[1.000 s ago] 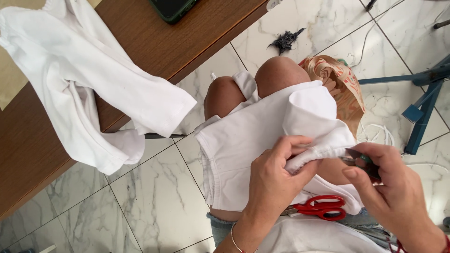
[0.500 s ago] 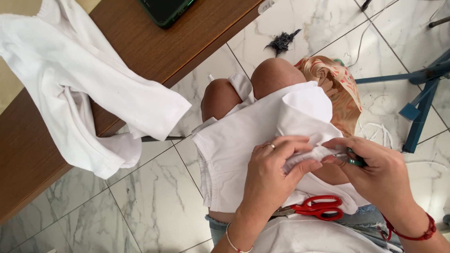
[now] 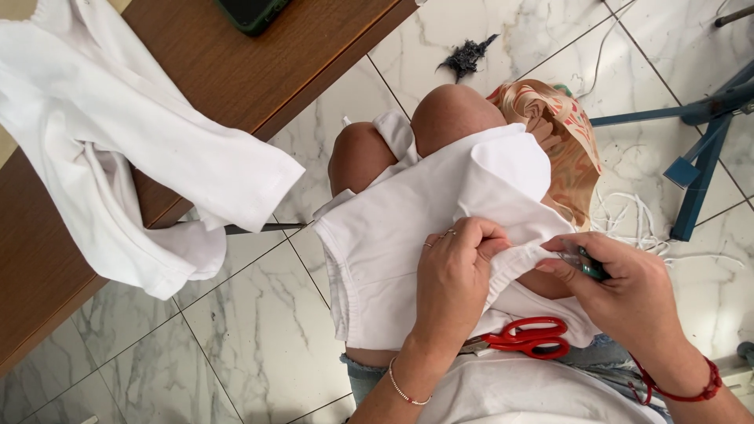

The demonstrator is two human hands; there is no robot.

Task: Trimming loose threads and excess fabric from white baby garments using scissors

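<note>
A white garment (image 3: 408,228) lies spread over my knees. My left hand (image 3: 455,275) pinches a fold of its edge near the middle of the lap. My right hand (image 3: 620,290) is closed on a small dark green tool (image 3: 585,263), its tip right at the pinched fold. Red-handled scissors (image 3: 522,339) rest on my lap, between and just below both hands. What the tool's tip does at the cloth is hidden by my fingers.
Another white garment (image 3: 118,157) hangs off a brown wooden table (image 3: 236,78) at the left, with a dark phone (image 3: 247,12) on top. A patterned peach cloth (image 3: 561,141), white cord (image 3: 636,224), a dark lint clump (image 3: 467,55) and a blue metal frame (image 3: 699,157) are on the marble floor.
My right hand has moved left and up, bringing the small tool to the fold that my left hand pinches. The view has shifted slightly; the left hand keeps its grip.
</note>
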